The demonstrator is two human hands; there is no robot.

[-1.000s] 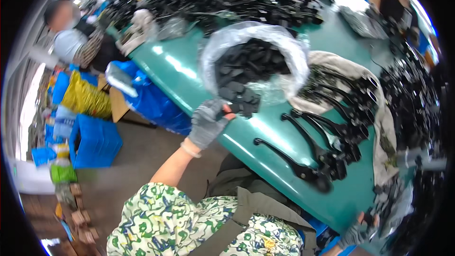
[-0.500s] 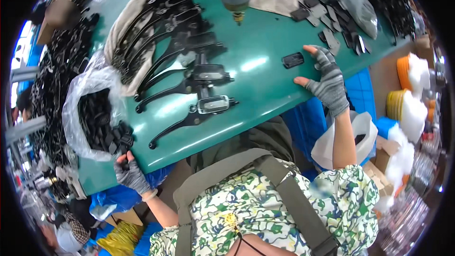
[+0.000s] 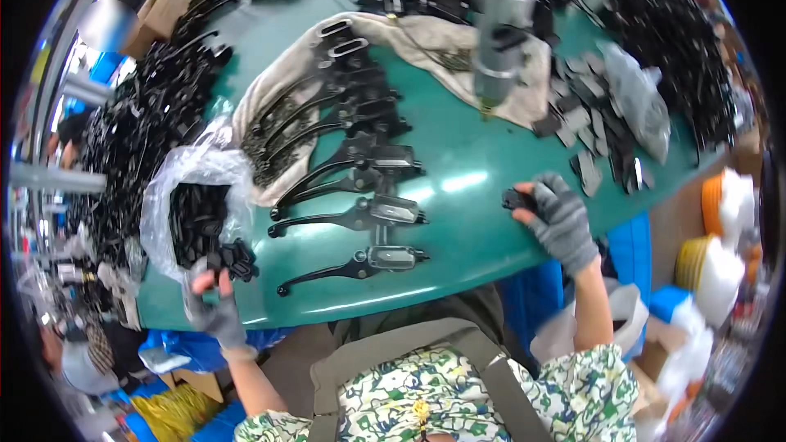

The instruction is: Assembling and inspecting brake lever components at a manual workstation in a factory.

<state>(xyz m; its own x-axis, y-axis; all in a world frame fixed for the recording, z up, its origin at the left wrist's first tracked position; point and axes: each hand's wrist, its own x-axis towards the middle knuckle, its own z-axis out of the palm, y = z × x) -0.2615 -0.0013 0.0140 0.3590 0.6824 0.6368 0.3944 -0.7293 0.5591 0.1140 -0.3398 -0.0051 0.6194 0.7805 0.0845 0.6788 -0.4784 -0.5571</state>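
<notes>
Right hand [image 3: 561,225]: in a grey fingerless glove, right of centre, over the green table [image 3: 463,245]; bare thumb and forefinger pinch a small black piece [image 3: 513,198], the other fingers curled behind
Black piece: at the right hand's fingertips, right of centre; its far side shows, the near side is covered by the grip
Left hand [image 3: 217,315]: gloved alike, lower left, fingertips at the small black pieces [image 3: 239,262] spilling from the open plastic bag [image 3: 162,196]; thumb and forefinger stand a little apart, and whether they pinch a piece I cannot tell
Brake lever assemblies [image 3: 358,214]: in a column left of centre, the upper ones by a beige cloth [image 3: 274,78]; the lowest two show pale grey reservoir tops
Power screwdriver [image 3: 497,57]: upright, upper right of centre, bit pointing down, well apart from both hands
Flat grey plates [image 3: 577,120]: scattered at upper right, beside a clear bag [image 3: 643,106]
Good handling: a light edge pinch should keep the black piece's faces visible; the left fingertips would do best separating single pieces from the spill, clear of the nearest lever
</notes>
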